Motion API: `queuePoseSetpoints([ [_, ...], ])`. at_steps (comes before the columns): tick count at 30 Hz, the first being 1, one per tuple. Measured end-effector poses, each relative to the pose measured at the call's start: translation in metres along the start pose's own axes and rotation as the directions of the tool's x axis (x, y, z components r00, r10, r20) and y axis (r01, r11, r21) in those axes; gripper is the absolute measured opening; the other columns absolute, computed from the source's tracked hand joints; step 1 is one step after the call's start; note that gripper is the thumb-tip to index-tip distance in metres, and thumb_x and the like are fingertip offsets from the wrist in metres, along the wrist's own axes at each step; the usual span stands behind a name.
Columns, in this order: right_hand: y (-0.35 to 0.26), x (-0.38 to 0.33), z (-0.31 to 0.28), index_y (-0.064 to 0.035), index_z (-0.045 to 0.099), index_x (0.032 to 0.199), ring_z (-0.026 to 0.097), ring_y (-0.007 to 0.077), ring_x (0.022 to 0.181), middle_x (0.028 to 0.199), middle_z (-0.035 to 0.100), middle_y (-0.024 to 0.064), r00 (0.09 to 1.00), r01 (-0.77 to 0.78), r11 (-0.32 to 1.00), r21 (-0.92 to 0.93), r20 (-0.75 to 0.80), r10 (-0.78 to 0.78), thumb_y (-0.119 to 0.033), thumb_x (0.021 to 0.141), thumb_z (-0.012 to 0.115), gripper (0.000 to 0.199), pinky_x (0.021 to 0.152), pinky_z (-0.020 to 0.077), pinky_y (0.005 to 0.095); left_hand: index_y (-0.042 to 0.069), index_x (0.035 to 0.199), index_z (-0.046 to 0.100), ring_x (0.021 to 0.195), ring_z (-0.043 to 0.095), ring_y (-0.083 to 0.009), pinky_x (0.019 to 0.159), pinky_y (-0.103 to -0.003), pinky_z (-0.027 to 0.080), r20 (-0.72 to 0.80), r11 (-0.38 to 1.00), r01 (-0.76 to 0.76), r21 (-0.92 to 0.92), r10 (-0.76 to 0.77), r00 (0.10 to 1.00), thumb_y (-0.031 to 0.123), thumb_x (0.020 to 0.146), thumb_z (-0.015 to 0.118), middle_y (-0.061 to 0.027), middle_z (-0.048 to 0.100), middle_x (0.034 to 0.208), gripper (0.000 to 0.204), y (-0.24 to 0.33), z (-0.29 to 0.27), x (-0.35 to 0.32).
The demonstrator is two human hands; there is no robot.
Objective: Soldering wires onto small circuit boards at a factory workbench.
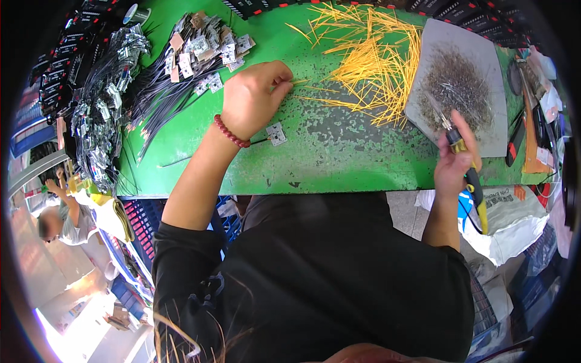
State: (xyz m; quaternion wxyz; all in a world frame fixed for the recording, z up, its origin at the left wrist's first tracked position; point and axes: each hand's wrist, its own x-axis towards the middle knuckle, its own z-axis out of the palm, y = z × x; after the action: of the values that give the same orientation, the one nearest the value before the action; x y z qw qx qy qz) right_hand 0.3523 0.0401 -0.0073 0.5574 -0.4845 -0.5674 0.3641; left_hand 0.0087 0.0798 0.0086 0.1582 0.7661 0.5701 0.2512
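Note:
My left hand (254,94), with a dark red bead bracelet at the wrist, is closed in a pinch at the table's middle. A thin yellow wire (301,81) sticks out from between its thumb and finger. Below that hand a small white circuit board (276,134) with a black cable lies on the green table (339,169); the forearm covers part of the cable. My right hand (457,160) grips a yellow and black soldering iron (476,192). Its tip points over the dark, spattered patch of a grey sheet (448,36).
A loose pile of yellow wires (375,75) spreads between my hands. Bundled circuit boards with black cables (209,48) lie at the left, beside another heap (103,115). A solder spool (138,14) stands far left. Tools (517,142) lie right. Another person (66,218) is off left.

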Motion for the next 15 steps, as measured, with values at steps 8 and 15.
queuePoseSetpoints([
  [8,0.01,-0.004,-0.044,0.0001,0.056,0.105,0.05,0.0059,0.067,0.081,0.054,0.0005,0.963,-0.053,0.997,0.059,-0.263,0.066,-0.014,0.081,0.065,0.029,0.059,0.0408,0.0189,0.004,0.087,0.067,0.072,0.068,-0.0201,0.065,-0.03,0.053,-0.017,0.997,0.059,-0.046,-0.06,0.998,0.007,0.077,0.072,-0.0084,0.069,0.081,0.011,-0.012,-0.005,-0.003],
  [15,0.014,0.011,-0.054,-0.0019,0.057,0.091,0.046,0.0028,0.065,0.078,0.054,-0.002,0.951,0.001,0.991,-0.134,-0.306,-0.042,-0.001,0.08,0.065,0.014,0.06,0.0372,0.0182,0.001,0.085,0.061,0.073,0.062,-0.0245,0.061,-0.034,0.049,0.103,0.999,-0.009,0.035,0.006,0.995,0.003,0.078,0.068,-0.0109,0.061,0.087,0.01,-0.009,-0.001,-0.003],
])
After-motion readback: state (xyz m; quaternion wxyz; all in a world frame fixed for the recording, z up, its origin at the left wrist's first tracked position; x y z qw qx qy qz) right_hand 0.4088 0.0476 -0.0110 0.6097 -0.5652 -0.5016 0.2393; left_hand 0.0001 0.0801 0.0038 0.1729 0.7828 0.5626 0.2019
